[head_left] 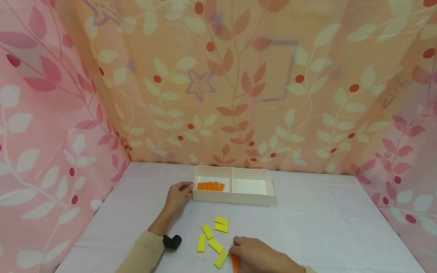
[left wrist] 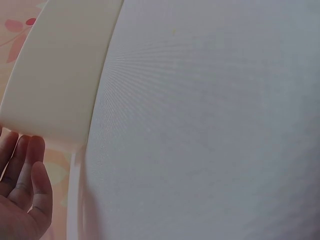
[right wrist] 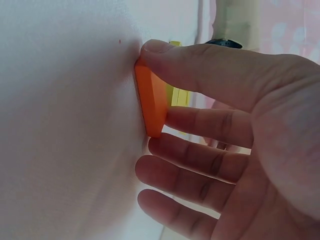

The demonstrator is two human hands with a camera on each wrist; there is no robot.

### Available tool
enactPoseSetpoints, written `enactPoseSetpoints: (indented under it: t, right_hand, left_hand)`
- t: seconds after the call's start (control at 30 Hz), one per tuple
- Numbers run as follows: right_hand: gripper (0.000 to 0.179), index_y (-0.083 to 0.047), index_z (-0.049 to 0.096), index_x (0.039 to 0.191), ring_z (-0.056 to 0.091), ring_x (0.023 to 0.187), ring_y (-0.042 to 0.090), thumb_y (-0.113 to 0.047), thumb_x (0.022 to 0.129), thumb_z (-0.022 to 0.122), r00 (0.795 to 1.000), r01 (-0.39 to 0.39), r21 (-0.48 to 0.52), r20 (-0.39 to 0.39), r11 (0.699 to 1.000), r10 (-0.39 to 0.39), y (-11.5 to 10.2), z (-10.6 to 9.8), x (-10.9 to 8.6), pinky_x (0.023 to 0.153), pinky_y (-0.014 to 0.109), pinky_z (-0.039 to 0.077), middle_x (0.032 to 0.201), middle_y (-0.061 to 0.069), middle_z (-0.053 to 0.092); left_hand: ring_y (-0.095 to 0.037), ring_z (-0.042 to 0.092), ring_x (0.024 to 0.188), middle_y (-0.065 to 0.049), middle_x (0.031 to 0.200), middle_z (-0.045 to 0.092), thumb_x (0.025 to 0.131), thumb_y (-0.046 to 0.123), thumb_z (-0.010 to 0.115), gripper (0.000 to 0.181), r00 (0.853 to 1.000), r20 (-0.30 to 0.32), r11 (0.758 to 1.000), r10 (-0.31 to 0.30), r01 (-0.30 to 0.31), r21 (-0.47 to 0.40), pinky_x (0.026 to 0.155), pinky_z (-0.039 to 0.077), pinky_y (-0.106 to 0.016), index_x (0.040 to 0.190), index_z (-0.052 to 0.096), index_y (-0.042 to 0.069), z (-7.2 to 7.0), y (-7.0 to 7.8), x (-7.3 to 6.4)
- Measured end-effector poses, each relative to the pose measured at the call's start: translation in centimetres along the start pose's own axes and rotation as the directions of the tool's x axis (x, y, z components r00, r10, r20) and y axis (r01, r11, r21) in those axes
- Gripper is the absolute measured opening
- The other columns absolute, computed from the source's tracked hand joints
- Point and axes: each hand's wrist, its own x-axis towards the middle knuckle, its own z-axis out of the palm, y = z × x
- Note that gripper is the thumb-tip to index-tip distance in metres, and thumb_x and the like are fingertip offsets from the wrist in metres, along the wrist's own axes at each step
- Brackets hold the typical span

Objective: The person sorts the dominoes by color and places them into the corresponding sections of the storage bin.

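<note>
Right hand (head_left: 255, 254) is pinching, and partly hiding, an orange block (head_left: 236, 263); left hand (head_left: 177, 196), loosely extended, is touching the white box (head_left: 233, 198).

The tiles (right wrist: 152, 100) are orange or yellow, tray (head_left: 233, 197) seemingly cream, backdrop (head_left: 239, 113) leaf-patterned.

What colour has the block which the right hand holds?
The block is orange; the right wrist view shows it best.

Tiles (head_left: 221, 228) lie on the table (head_left: 307, 227) before the box (head_left: 235, 198), whose left compartment (head_left: 214, 175) holds more tiles (head_left: 209, 186).
</note>
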Motion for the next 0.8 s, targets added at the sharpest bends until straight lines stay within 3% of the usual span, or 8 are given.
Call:
enactPoseSetpoints:
  t: [0.47, 0.8]
  right_hand:
    - [0.045, -0.022, 0.070, 0.108, 0.042, 0.072, -0.006, -0.055, 0.077, 0.075, 0.999, -0.030, -0.001, 0.028, 1.000, 0.030, -0.42, -0.14, 0.19, 0.066, 0.011, 0.041, 0.087, -0.017, 0.051]
    - [0.046, -0.022, 0.071, 0.108, 0.042, 0.072, -0.006, -0.055, 0.076, 0.076, 0.997, -0.066, 0.035, 0.052, 0.997, 0.064, -0.40, -0.08, 0.26, 0.067, 0.012, 0.043, 0.087, -0.018, 0.050]
  left_hand:
    - [-0.022, 0.062, 0.093, -0.013, 0.112, 0.068, 0.097, 0.024, 0.060, 0.029, 1.000, 0.000, 1.000, -0.016, 0.016, -0.008, 0.073, 0.053, -0.023, 0.118, 0.067, 0.005, -0.04, 0.26, -0.28]
    - [-0.020, 0.062, 0.091, -0.013, 0.111, 0.068, 0.097, 0.023, 0.060, 0.029, 1.000, -0.003, 1.000, 0.006, -0.006, -0.002, 0.074, 0.053, -0.025, 0.117, 0.067, 0.003, -0.03, 0.26, -0.27]
